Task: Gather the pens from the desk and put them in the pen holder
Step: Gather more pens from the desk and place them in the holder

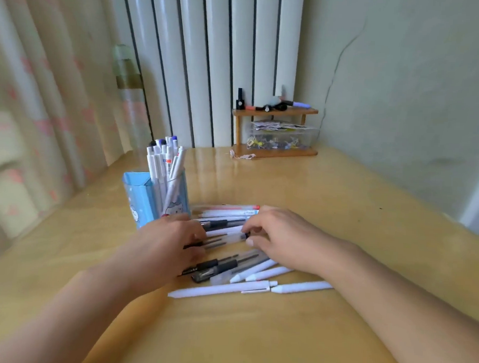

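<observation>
A pile of pens (228, 266), white ones and black ones, lies on the yellow desk (342, 214) in front of me. To its left stands a blue pen holder (145, 201) with several white pens upright in it. My left hand (162, 246) rests palm down on the pile's left end, fingers curled over black pens. My right hand (282, 236) reaches in from the right, its fingertips pinching a clear pen with a dark tip (235, 236) in the middle of the pile. Two long white pens (221, 290) lie nearest me.
A small wooden shelf (275, 111) stands at the desk's far edge with small items on top and a clear box of clips beneath. A white radiator and a curtain are behind and left. A scrap of paper (242, 155) lies before the shelf.
</observation>
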